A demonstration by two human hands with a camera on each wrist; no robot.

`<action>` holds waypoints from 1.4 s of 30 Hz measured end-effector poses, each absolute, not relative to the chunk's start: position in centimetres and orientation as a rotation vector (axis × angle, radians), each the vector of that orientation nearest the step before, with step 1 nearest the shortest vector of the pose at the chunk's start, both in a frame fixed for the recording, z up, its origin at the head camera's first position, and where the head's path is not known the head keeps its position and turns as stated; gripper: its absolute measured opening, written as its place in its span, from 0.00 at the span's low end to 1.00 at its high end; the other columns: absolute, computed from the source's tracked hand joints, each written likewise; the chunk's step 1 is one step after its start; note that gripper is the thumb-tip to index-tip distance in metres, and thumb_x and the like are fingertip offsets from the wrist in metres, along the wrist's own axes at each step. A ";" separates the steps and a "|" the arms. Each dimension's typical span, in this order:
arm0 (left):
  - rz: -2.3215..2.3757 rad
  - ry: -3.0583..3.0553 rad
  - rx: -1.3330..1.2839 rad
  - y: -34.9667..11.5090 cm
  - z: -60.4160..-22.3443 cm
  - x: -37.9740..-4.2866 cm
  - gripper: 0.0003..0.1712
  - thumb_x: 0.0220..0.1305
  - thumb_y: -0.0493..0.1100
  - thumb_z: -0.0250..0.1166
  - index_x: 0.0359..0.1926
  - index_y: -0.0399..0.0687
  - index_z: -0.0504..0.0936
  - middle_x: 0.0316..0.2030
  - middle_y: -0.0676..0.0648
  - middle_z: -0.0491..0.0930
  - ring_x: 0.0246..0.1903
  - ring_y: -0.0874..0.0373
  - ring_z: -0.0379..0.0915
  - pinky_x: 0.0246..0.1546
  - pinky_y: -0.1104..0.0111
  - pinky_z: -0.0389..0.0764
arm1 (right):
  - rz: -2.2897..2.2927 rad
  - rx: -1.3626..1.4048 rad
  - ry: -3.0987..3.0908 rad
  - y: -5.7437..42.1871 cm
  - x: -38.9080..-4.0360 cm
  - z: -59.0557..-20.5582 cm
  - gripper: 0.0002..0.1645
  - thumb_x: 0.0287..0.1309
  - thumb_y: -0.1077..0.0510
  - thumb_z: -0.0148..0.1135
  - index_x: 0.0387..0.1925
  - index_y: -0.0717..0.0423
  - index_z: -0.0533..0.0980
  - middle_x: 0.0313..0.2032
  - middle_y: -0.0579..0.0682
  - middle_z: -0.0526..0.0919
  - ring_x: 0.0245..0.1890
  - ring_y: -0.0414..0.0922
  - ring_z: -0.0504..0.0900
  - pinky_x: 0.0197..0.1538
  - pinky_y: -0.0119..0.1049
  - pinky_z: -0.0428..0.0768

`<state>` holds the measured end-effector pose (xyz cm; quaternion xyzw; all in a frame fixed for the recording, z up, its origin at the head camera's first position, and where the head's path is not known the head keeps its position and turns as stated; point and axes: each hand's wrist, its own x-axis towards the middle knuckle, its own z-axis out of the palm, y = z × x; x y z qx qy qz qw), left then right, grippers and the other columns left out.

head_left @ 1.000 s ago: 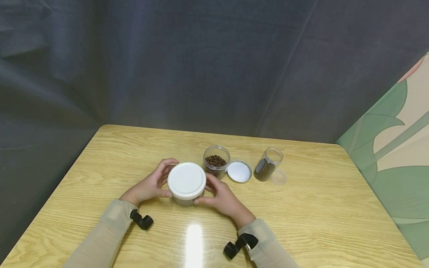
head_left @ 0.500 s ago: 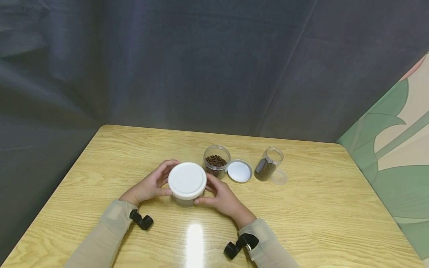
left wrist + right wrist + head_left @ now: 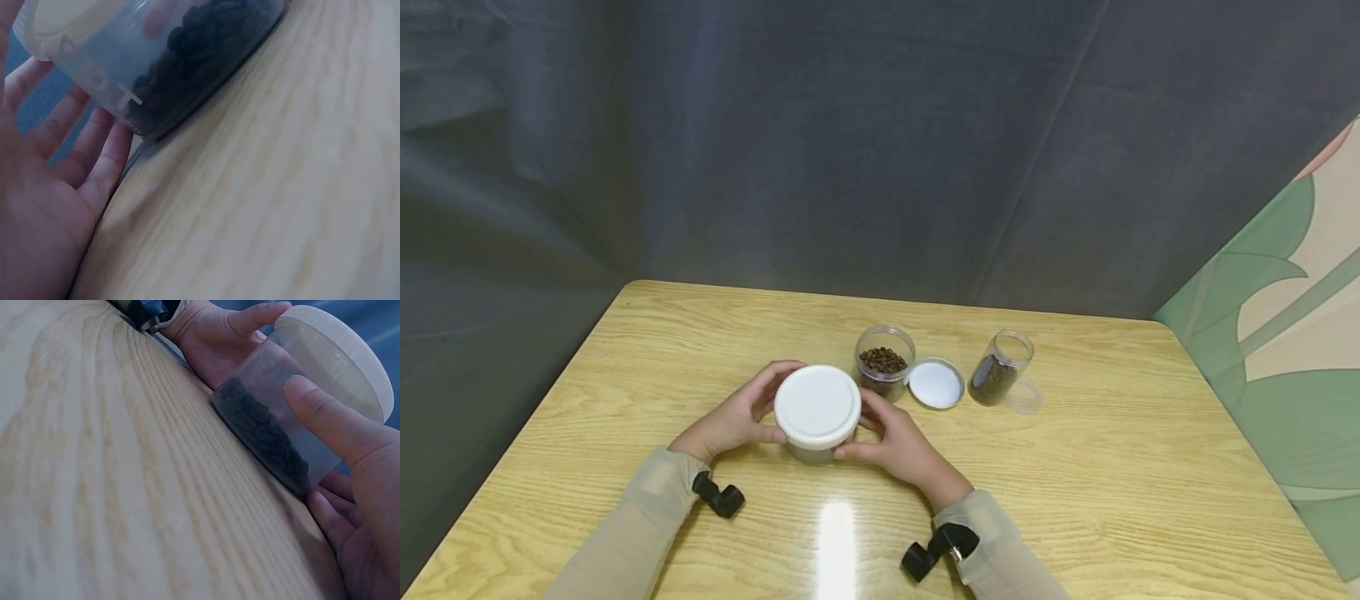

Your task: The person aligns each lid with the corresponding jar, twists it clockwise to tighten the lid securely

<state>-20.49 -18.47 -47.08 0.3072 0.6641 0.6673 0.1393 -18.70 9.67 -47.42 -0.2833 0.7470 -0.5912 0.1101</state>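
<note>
Holding one lidded jar [image 3: 817, 410] are two hands [image 3: 736, 415] [image 3: 904, 447], near two open jars [image 3: 886, 386] [image 3: 993, 380].

High head view facing far and down over table [image 3: 1112, 467], close low left and right wrist views facing shared jar [image 3: 817, 412]

Left grip [image 3: 741, 414], right grip [image 3: 901, 443], both curved inward

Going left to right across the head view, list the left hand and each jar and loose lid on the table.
Left hand → white-lidded jar → open jar of brown beans → round lid with a white face → tall open jar → small clear disc, apparently a lid.
</note>
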 end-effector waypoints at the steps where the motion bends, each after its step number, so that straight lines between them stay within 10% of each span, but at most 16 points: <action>1: 1.927 1.927 0.883 -18.5 -47.1 -20.5 0.57 0.54 0.53 0.79 0.76 0.40 0.56 0.69 0.53 0.67 0.70 0.66 0.59 0.69 0.76 0.62 | -1.737 -0.836 2.196 9.7 -18.7 -47.5 0.52 0.50 0.63 0.78 0.75 0.55 0.63 0.71 0.56 0.69 0.69 0.51 0.70 0.69 0.34 0.71; 14: 1.911 1.952 0.882 -18.6 -47.0 -20.5 0.55 0.56 0.48 0.79 0.76 0.37 0.57 0.70 0.52 0.66 0.69 0.67 0.60 0.69 0.76 0.62 | -1.744 -0.823 2.195 9.6 -18.6 -47.2 0.52 0.50 0.64 0.78 0.75 0.57 0.63 0.71 0.56 0.68 0.70 0.51 0.70 0.69 0.33 0.71; 25: 1.923 1.938 0.828 -18.9 -47.0 -20.5 0.51 0.60 0.39 0.75 0.72 0.19 0.54 0.71 0.20 0.54 0.64 0.73 0.66 0.68 0.76 0.65 | -1.781 -0.758 2.252 8.9 -18.4 -47.3 0.52 0.47 0.65 0.80 0.73 0.60 0.65 0.69 0.58 0.71 0.67 0.52 0.73 0.67 0.32 0.73; 42: 1.928 2.075 0.721 -20.6 -47.1 -20.9 0.35 0.73 0.38 0.60 0.73 0.27 0.59 0.71 0.25 0.60 0.63 0.70 0.68 0.64 0.75 0.71 | -1.787 -0.732 2.431 6.0 -18.3 -47.1 0.48 0.52 0.60 0.78 0.72 0.63 0.65 0.69 0.63 0.70 0.67 0.54 0.72 0.65 0.31 0.74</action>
